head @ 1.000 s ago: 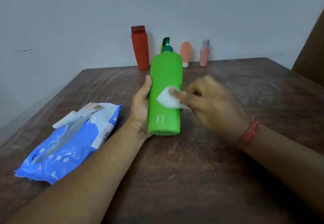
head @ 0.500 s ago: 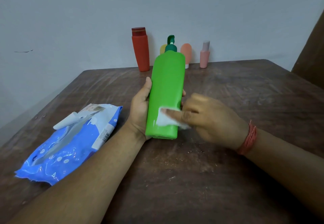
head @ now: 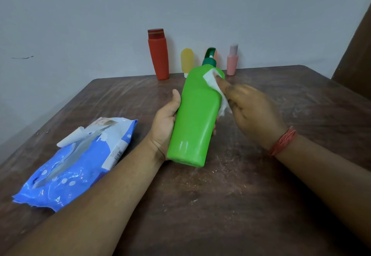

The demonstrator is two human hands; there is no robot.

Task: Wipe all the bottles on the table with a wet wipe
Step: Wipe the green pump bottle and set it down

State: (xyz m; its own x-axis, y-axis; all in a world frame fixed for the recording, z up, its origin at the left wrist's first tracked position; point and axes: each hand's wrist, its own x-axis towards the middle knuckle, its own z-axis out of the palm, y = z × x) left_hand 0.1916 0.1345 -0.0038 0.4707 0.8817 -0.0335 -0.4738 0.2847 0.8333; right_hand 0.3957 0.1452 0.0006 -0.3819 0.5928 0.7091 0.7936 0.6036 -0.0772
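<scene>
My left hand [head: 164, 123] grips a tall green pump bottle [head: 193, 119] from its left side, holding it tilted with its base just above the table. My right hand [head: 251, 111] presses a white wet wipe [head: 212, 80] against the bottle's upper right shoulder, just below the dark green pump [head: 209, 59]. Along the wall at the back stand a red bottle [head: 158, 55], a small yellow bottle [head: 187, 60] and a pink bottle [head: 232, 60]. An orange bottle behind the pump is almost fully hidden.
A blue wet-wipe pack [head: 76, 161] with its flap peeled open lies on the left of the brown wooden table [head: 220, 205]. A dark brown panel [head: 357, 55] rises at the far right edge. A grey wall runs behind the table.
My right hand has slid the wipe from the bottle's lower body up to its shoulder. The bottle has tipped a little to the right in my left hand.
</scene>
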